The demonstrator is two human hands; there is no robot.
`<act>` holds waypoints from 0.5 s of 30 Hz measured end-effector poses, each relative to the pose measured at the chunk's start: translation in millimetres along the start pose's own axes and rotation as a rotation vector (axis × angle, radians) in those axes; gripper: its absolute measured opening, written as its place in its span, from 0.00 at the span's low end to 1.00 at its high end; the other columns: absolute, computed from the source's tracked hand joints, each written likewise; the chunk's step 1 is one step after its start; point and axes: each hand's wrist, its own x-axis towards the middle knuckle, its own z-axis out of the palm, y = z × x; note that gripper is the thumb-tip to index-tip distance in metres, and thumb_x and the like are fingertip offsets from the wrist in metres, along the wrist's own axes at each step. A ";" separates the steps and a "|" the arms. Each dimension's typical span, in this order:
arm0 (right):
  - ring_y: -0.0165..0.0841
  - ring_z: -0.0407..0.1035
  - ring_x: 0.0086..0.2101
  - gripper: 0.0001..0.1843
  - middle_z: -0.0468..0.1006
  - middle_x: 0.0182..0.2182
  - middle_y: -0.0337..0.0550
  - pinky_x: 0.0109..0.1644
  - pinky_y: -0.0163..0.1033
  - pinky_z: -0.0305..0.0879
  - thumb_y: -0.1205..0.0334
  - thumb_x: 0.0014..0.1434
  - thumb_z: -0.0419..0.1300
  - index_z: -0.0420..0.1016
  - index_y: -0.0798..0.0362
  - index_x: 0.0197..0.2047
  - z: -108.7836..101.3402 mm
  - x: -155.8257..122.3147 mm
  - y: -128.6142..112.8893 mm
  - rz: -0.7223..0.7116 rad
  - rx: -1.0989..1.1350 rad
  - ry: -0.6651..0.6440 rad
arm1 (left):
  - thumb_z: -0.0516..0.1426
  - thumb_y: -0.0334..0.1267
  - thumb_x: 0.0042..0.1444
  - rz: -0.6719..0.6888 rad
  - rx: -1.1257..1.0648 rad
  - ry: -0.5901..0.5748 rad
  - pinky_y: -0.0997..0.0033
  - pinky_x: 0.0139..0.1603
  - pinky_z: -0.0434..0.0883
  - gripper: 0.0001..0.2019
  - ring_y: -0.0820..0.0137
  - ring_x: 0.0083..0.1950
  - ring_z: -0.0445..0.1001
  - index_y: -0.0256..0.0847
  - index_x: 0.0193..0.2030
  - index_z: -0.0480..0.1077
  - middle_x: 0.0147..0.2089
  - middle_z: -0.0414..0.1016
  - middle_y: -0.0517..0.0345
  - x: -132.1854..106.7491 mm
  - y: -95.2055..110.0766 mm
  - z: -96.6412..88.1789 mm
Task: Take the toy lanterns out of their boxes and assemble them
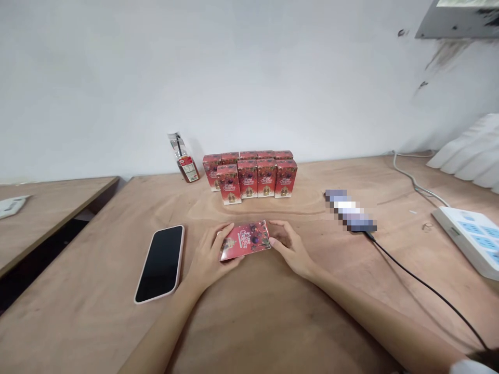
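A flat red printed carton (245, 240) with festive lettering lies tilted between my hands on the wooden table (273, 311). My left hand (210, 254) grips its left edge, fingers curled round it. My right hand (290, 246) holds its right edge with thumb and fingers. Farther back, several upright red boxes (253, 176) of the same print stand in two rows near the wall.
A black phone in a pink case (161, 262) lies screen-up left of my left hand. A clear packet (183, 158) leans on the wall. To the right lie a blurred device (351, 210) with a black cable (421, 283), and a white power strip (470, 236). A second table (50, 208) stands left.
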 end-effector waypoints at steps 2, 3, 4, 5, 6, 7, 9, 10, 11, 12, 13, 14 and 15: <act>0.37 0.73 0.37 0.22 0.77 0.35 0.41 0.44 0.45 0.68 0.56 0.57 0.57 0.58 0.48 0.54 0.3 -1.2 -2.3 0.005 -0.032 0.009 | 0.59 0.42 0.52 -0.017 0.008 -0.016 0.62 0.48 0.71 0.33 0.60 0.52 0.68 0.45 0.63 0.51 0.53 0.63 0.47 -1.6 -2.3 2.6; 0.37 0.74 0.36 0.22 0.77 0.35 0.41 0.43 0.45 0.68 0.56 0.58 0.56 0.57 0.48 0.54 0.6 -1.6 -3.1 -0.001 -0.040 0.008 | 0.58 0.42 0.52 -0.018 0.015 -0.018 0.63 0.47 0.71 0.33 0.61 0.51 0.68 0.45 0.63 0.51 0.53 0.64 0.47 -2.1 -2.9 3.2; 0.37 0.74 0.35 0.23 0.78 0.35 0.42 0.43 0.45 0.69 0.57 0.58 0.55 0.55 0.49 0.55 1.0 -1.8 -3.7 -0.011 -0.047 0.004 | 0.58 0.42 0.52 -0.013 0.023 -0.018 0.63 0.47 0.71 0.32 0.61 0.51 0.69 0.45 0.63 0.51 0.52 0.64 0.47 -2.3 -3.1 3.2; 0.38 0.74 0.35 0.24 0.78 0.35 0.43 0.43 0.45 0.69 0.57 0.58 0.55 0.53 0.49 0.56 1.3 -2.0 -4.1 -0.023 -0.059 -0.004 | 0.58 0.42 0.52 -0.003 0.032 -0.013 0.63 0.47 0.71 0.32 0.61 0.50 0.69 0.44 0.63 0.52 0.51 0.64 0.48 -2.3 -3.0 2.9; 0.38 0.74 0.35 0.24 0.78 0.37 0.43 0.43 0.46 0.68 0.58 0.58 0.54 0.52 0.49 0.56 1.7 -2.2 -4.5 -0.037 -0.077 -0.011 | 0.58 0.42 0.52 0.011 0.040 -0.007 0.63 0.47 0.71 0.31 0.61 0.50 0.69 0.43 0.62 0.52 0.51 0.65 0.47 -2.0 -2.7 2.2; 0.38 0.75 0.36 0.25 0.78 0.38 0.44 0.44 0.46 0.68 0.59 0.58 0.54 0.51 0.49 0.57 1.9 -2.5 -4.9 -0.049 -0.101 -0.015 | 0.58 0.42 0.52 0.025 0.048 0.000 0.63 0.47 0.71 0.31 0.61 0.50 0.69 0.43 0.62 0.53 0.50 0.65 0.47 -1.6 -2.3 1.5; 0.38 0.75 0.37 0.26 0.79 0.39 0.45 0.44 0.45 0.68 0.61 0.58 0.53 0.49 0.50 0.58 2.0 -3.3 -6.2 -0.069 -0.152 -0.020 | 0.58 0.42 0.53 0.049 0.063 0.010 0.63 0.47 0.71 0.31 0.61 0.50 0.69 0.43 0.62 0.53 0.50 0.65 0.47 -0.9 -1.7 0.3; 0.38 0.75 0.37 0.27 0.79 0.39 0.46 0.44 0.44 0.68 0.61 0.58 0.53 0.48 0.51 0.58 1.7 -3.8 -6.9 -0.076 -0.174 -0.022 | 0.58 0.42 0.53 0.058 0.069 0.015 0.63 0.46 0.71 0.30 0.61 0.49 0.69 0.43 0.62 0.53 0.49 0.66 0.48 -0.6 -1.6 0.1; 0.38 0.75 0.37 0.27 0.79 0.38 0.45 0.43 0.44 0.68 0.61 0.58 0.53 0.48 0.51 0.59 1.3 -4.4 -7.7 -0.086 -0.194 -0.022 | 0.58 0.42 0.53 0.064 0.075 0.018 0.63 0.45 0.71 0.30 0.61 0.49 0.69 0.43 0.62 0.53 0.49 0.66 0.48 -0.5 -1.7 0.0; 0.38 0.75 0.37 0.28 0.79 0.38 0.45 0.43 0.43 0.68 0.61 0.59 0.52 0.47 0.52 0.60 0.8 -4.9 -8.2 -0.096 -0.213 -0.022 | 0.58 0.42 0.53 0.070 0.079 0.023 0.64 0.45 0.71 0.30 0.61 0.49 0.69 0.43 0.62 0.53 0.49 0.66 0.48 -0.6 -1.8 0.1; 0.37 0.75 0.37 0.29 0.79 0.37 0.45 0.43 0.42 0.68 0.61 0.59 0.52 0.46 0.53 0.61 0.1 -5.3 -8.4 -0.108 -0.232 -0.026 | 0.58 0.42 0.53 0.077 0.080 0.026 0.63 0.45 0.71 0.30 0.61 0.49 0.70 0.43 0.62 0.53 0.49 0.66 0.48 -0.6 -1.9 0.2; 0.37 0.74 0.36 0.29 0.79 0.36 0.44 0.42 0.41 0.67 0.62 0.59 0.51 0.46 0.53 0.61 -0.7 -5.6 -8.3 -0.122 -0.251 -0.031 | 0.58 0.42 0.53 0.082 0.077 0.026 0.63 0.46 0.71 0.30 0.61 0.49 0.70 0.43 0.61 0.54 0.49 0.66 0.48 -0.7 -2.0 0.2; 0.36 0.74 0.35 0.28 0.78 0.35 0.42 0.41 0.40 0.67 0.62 0.60 0.50 0.46 0.52 0.62 -1.5 -5.8 -7.8 -0.139 -0.272 -0.023 | 0.58 0.42 0.53 0.081 0.068 0.026 0.63 0.46 0.71 0.30 0.61 0.49 0.70 0.43 0.61 0.54 0.49 0.66 0.48 -0.8 -2.0 0.2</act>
